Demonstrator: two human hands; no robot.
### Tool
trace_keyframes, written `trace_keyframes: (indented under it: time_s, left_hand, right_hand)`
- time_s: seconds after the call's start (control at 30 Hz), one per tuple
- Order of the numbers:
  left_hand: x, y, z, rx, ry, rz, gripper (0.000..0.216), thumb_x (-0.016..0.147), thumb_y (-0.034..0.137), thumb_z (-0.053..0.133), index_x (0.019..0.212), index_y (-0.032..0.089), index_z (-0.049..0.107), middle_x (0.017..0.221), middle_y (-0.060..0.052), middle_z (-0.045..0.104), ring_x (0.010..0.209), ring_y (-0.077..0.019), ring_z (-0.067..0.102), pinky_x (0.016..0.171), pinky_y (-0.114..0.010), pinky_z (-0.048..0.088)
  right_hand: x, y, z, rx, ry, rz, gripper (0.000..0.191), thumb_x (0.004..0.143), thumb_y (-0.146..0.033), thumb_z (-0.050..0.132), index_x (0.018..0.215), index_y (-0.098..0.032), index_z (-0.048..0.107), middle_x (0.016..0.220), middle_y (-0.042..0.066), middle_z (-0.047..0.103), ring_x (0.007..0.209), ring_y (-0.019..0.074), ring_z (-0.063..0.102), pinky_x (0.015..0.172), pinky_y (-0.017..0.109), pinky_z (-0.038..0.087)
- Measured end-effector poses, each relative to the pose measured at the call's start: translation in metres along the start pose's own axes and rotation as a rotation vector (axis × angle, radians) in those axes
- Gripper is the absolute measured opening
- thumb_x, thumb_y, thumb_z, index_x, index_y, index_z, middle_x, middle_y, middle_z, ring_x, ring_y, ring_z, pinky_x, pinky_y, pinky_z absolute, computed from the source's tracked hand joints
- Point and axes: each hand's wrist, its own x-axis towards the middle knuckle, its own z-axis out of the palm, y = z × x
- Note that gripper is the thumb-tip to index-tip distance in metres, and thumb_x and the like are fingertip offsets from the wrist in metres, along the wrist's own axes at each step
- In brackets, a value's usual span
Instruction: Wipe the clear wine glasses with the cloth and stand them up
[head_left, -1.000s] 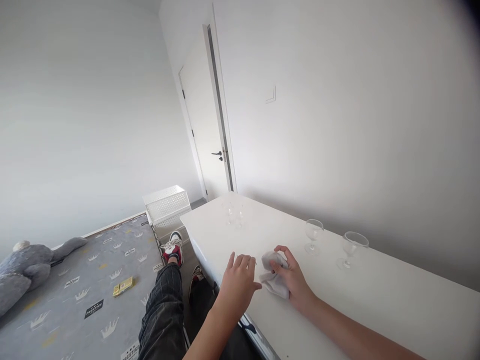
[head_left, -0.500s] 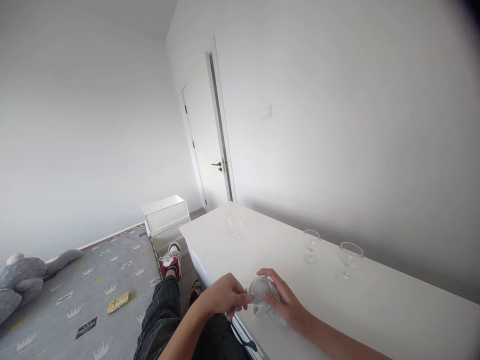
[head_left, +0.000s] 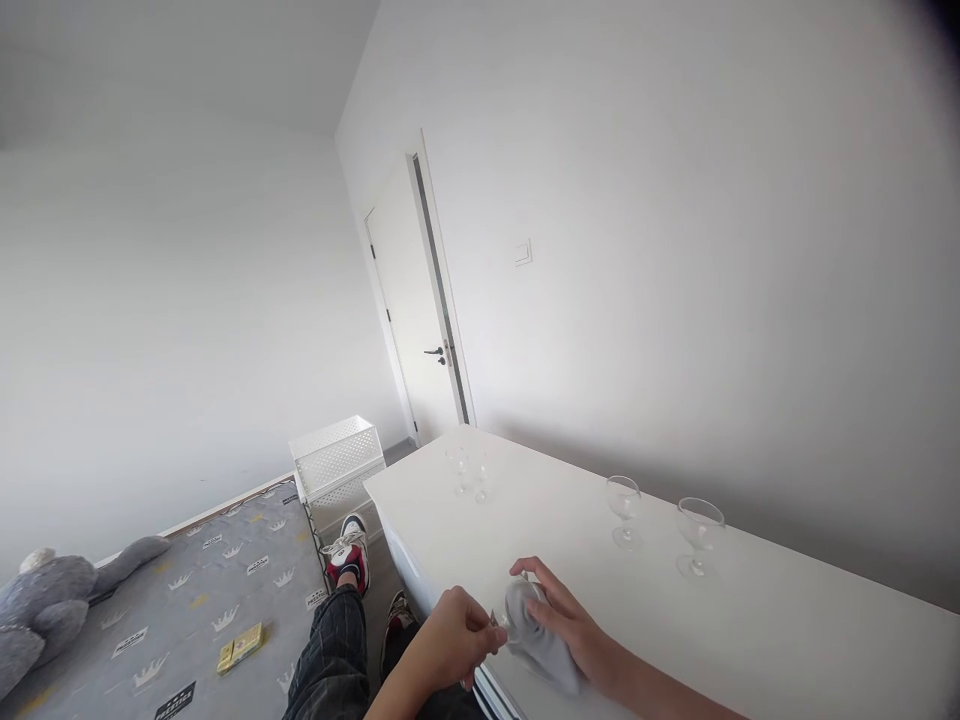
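My right hand (head_left: 568, 622) is closed around a grey cloth (head_left: 534, 640) at the near edge of the white table (head_left: 750, 640). The cloth is wrapped over a small clear glass (head_left: 501, 621), of which only a sliver shows between my hands. My left hand (head_left: 448, 642) pinches that glass from the left, fingers pressed together. Both hands hover at the table's front edge, above my lap.
Two stemmed glasses (head_left: 624, 508) (head_left: 699, 535) stand near the wall on the right. Two smaller glasses (head_left: 459, 468) (head_left: 481, 479) stand at the table's far end. Left of the table are a white basket (head_left: 336, 460), a grey mat (head_left: 187, 620), a plush toy (head_left: 45, 600), and a door (head_left: 412, 310).
My left hand went from open above the table to pinching the glass. My right hand kept the cloth and drew toward the table's near edge. The view tilted upward.
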Motion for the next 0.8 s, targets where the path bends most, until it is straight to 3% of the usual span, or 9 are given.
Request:
trace_keyframes:
  time_s: [0.1, 0.3, 0.37, 0.43, 0.5, 0.57, 0.63, 0.7, 0.8]
  left_hand:
    - [0.009, -0.014, 0.007, -0.194, -0.006, 0.005, 0.048, 0.079, 0.059, 0.071, 0.061, 0.014, 0.066, 0.045, 0.003, 0.048, 0.035, -0.0109, 0.043, 0.042, -0.026, 0.026]
    - [0.013, -0.028, 0.013, -0.775, -0.304, -0.168, 0.057, 0.07, 0.068, 0.077, 0.073, 0.011, 0.073, 0.046, 0.01, 0.031, 0.039, -0.0034, 0.021, 0.046, -0.023, 0.032]
    - [0.015, -0.029, 0.016, -0.742, -0.253, -0.148, 0.058, 0.072, 0.069, 0.074, 0.073, 0.011, 0.073, 0.047, 0.009, 0.032, 0.039, -0.004, 0.022, 0.046, -0.023, 0.031]
    - [0.017, -0.026, 0.02, -0.514, -0.106, -0.055, 0.058, 0.076, 0.07, 0.07, 0.066, 0.013, 0.068, 0.046, 0.006, 0.038, 0.038, -0.0065, 0.028, 0.044, -0.025, 0.027]
    - [0.019, -0.023, 0.024, -0.24, 0.066, 0.035, 0.055, 0.078, 0.063, 0.071, 0.054, 0.017, 0.054, 0.046, 0.005, 0.038, 0.039, -0.0076, 0.033, 0.044, -0.025, 0.022]
    - [0.02, -0.021, 0.026, -0.107, 0.168, 0.073, 0.057, 0.081, 0.056, 0.07, 0.049, 0.02, 0.038, 0.046, 0.005, 0.034, 0.041, -0.0074, 0.035, 0.045, -0.024, 0.02]
    - [0.021, -0.02, 0.026, -0.115, 0.174, 0.07, 0.059, 0.084, 0.057, 0.067, 0.051, 0.021, 0.034, 0.047, 0.005, 0.036, 0.041, -0.0077, 0.037, 0.044, -0.023, 0.022]
    - [0.021, -0.022, 0.026, -0.161, 0.165, 0.055, 0.06, 0.085, 0.064, 0.063, 0.052, 0.021, 0.038, 0.047, 0.005, 0.042, 0.038, -0.0088, 0.041, 0.042, -0.023, 0.026]
    - [0.021, -0.023, 0.027, -0.233, 0.255, 0.084, 0.065, 0.084, 0.075, 0.061, 0.053, 0.019, 0.046, 0.047, 0.004, 0.044, 0.038, -0.0091, 0.041, 0.043, -0.024, 0.027]
  right_hand:
    - [0.0, 0.005, 0.001, -0.091, 0.026, -0.083, 0.038, 0.095, -0.058, 0.064, 0.119, -0.029, 0.055, 0.092, 0.002, 0.06, 0.085, 0.0213, 0.055, 0.084, 0.039, 0.041]
    - [-0.003, 0.011, -0.008, -0.155, 0.058, -0.193, 0.041, 0.093, -0.058, 0.067, 0.12, -0.029, 0.057, 0.096, 0.004, 0.061, 0.086, 0.0227, 0.055, 0.085, 0.039, 0.04]
    - [-0.002, 0.008, -0.009, -0.051, 0.016, -0.132, 0.052, 0.092, -0.059, 0.068, 0.133, -0.03, 0.053, 0.1, 0.006, 0.066, 0.091, 0.025, 0.06, 0.09, 0.041, 0.041]
    - [0.001, 0.005, -0.009, 0.085, 0.003, -0.059, 0.059, 0.094, -0.059, 0.064, 0.143, -0.031, 0.048, 0.099, 0.006, 0.069, 0.096, 0.0273, 0.064, 0.095, 0.043, 0.041]
    - [0.004, 0.003, -0.01, 0.196, 0.064, -0.007, 0.057, 0.096, -0.057, 0.06, 0.144, -0.029, 0.049, 0.092, 0.004, 0.069, 0.094, 0.0269, 0.065, 0.093, 0.041, 0.042]
    - [0.008, 0.004, -0.014, 0.304, 0.138, 0.031, 0.05, 0.095, -0.055, 0.057, 0.138, -0.03, 0.054, 0.083, 0.002, 0.067, 0.086, 0.0251, 0.063, 0.085, 0.038, 0.044]
    - [0.011, 0.008, -0.019, 0.409, 0.215, 0.039, 0.041, 0.09, -0.049, 0.06, 0.127, -0.032, 0.059, 0.08, 0.001, 0.066, 0.078, 0.0238, 0.061, 0.078, 0.036, 0.044]
    - [0.015, 0.013, -0.025, 0.482, 0.312, 0.026, 0.034, 0.083, -0.041, 0.064, 0.116, -0.032, 0.061, 0.082, 0.0, 0.066, 0.076, 0.0232, 0.06, 0.076, 0.035, 0.045]
    - [0.019, 0.017, -0.032, 0.517, 0.398, -0.008, 0.029, 0.078, -0.032, 0.067, 0.107, -0.031, 0.064, 0.086, 0.0, 0.068, 0.08, 0.0233, 0.061, 0.077, 0.034, 0.047]
